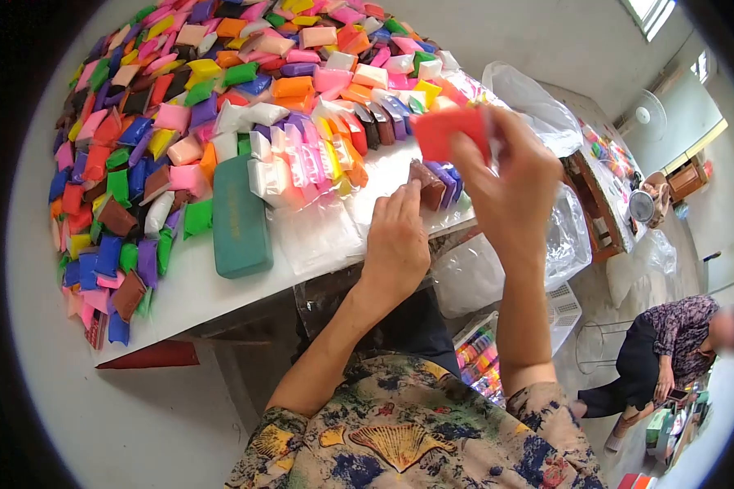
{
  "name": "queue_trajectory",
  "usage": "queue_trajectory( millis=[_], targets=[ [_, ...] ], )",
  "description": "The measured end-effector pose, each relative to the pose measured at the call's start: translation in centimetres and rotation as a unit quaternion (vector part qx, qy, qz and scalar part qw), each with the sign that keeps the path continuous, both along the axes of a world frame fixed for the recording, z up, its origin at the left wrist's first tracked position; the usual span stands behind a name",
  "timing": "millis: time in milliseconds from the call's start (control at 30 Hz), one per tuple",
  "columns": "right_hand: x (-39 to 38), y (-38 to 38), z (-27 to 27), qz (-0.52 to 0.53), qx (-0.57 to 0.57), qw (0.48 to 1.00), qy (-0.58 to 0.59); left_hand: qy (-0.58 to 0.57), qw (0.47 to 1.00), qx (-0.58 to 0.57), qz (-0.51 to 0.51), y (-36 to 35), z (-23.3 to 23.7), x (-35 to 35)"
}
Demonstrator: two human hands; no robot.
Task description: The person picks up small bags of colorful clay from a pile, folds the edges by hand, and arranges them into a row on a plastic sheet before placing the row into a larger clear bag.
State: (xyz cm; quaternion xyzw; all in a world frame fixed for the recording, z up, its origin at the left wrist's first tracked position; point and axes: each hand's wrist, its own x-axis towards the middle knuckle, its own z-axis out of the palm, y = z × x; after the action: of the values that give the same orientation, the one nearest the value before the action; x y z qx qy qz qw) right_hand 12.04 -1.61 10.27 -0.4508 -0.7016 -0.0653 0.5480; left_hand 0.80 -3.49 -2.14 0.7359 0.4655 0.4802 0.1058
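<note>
My right hand (pixel 510 175) is raised over the table's right end, its fingers and thumb closed on a soft red packet (pixel 447 133); the hand is slightly blurred. Lower down, my left hand (pixel 396 248) lies palm down at the table's near edge. Its fingers stretch forward side by side, the tips against a brown packet (pixel 429 184). Purple and blue packets (pixel 448 181) stand behind that one on the right. Left of my left hand, a row of white, pink, yellow and orange packets (pixel 306 159) lies in or on clear plastic film (pixel 318 236).
A green case (pixel 242 216) sits near the front edge. A large heap of coloured packets (pixel 171 114) covers the table's left and back. Clear plastic bags (pixel 567 236) hang at the right. A seated person (pixel 669 350) holds a phone at far right; a fan (pixel 648 114) stands behind.
</note>
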Motion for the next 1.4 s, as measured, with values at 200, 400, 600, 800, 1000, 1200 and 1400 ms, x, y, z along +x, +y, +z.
queue_trajectory(
  millis=[200,400,600,800,1000,1200,1400],
  targets=[
    [1.9,-6.0,-6.2,0.033,-0.185,0.966,0.176,-0.073,0.997,-0.014,-0.015,-0.6,0.8,0.0],
    [0.9,-3.8,-8.8,0.076,-0.170,0.958,0.218,-0.126,0.988,-0.084,-0.014,-0.4,0.4,-0.4],
    [0.1,-3.8,-8.8,-0.002,-0.178,0.975,0.135,-0.136,0.987,-0.079,-0.029,-0.8,0.6,-0.6],
    [-0.5,-3.4,-10.2,-0.058,-0.096,0.991,0.072,-0.020,0.995,-0.002,0.096,-1.8,0.8,0.1],
    [-1.3,-3.2,-11.3,-0.059,-0.053,0.996,0.050,0.023,0.986,0.060,0.155,-3.2,0.7,-0.1],
    [-2.5,-3.3,-11.5,-0.040,-0.100,0.990,0.086,-0.075,0.991,-0.007,0.115,-3.3,0.1,-0.6],
    [-2.9,-2.8,-12.0,0.010,-0.125,0.982,0.141,-0.027,0.992,0.021,0.119,-2.7,0.4,-1.0]
  ],
)
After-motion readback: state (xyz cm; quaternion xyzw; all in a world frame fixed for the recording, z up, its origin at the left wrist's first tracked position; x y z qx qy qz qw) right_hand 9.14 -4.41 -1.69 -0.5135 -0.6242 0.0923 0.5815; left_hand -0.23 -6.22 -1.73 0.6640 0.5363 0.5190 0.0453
